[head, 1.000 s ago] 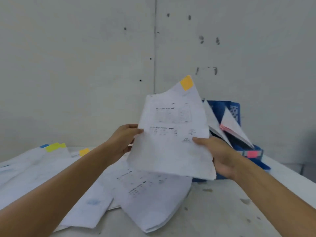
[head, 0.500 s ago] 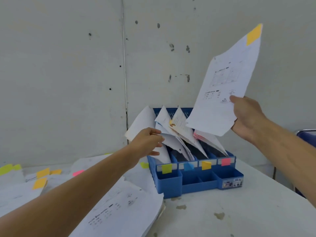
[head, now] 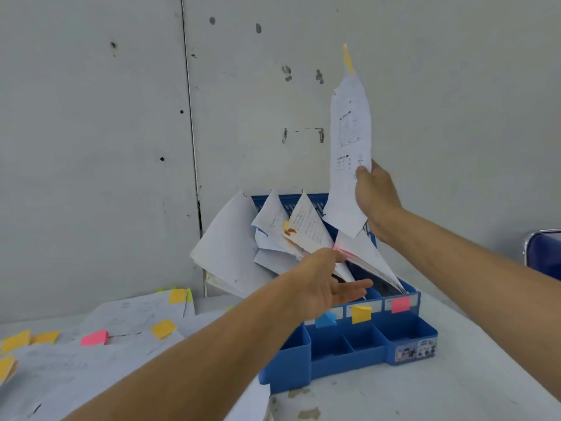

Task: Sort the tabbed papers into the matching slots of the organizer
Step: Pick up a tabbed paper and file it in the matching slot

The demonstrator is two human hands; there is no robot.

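The right hand (head: 376, 199) pinches a yellow-tabbed paper (head: 349, 141) upright above the blue organizer (head: 403, 338); the left hand (head: 324, 287), fingers spread and relaxed, reaches before its filed sheets (head: 230, 250); loose tabbed papers (head: 91, 360) cover the tabletop (head: 425, 390) leftward.

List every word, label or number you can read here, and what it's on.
No text can be read.
The held paper in the right hand: printed lines, too blurred.
The stained sheet in the organizer: print too small.
The sticker on its front corner: too small.
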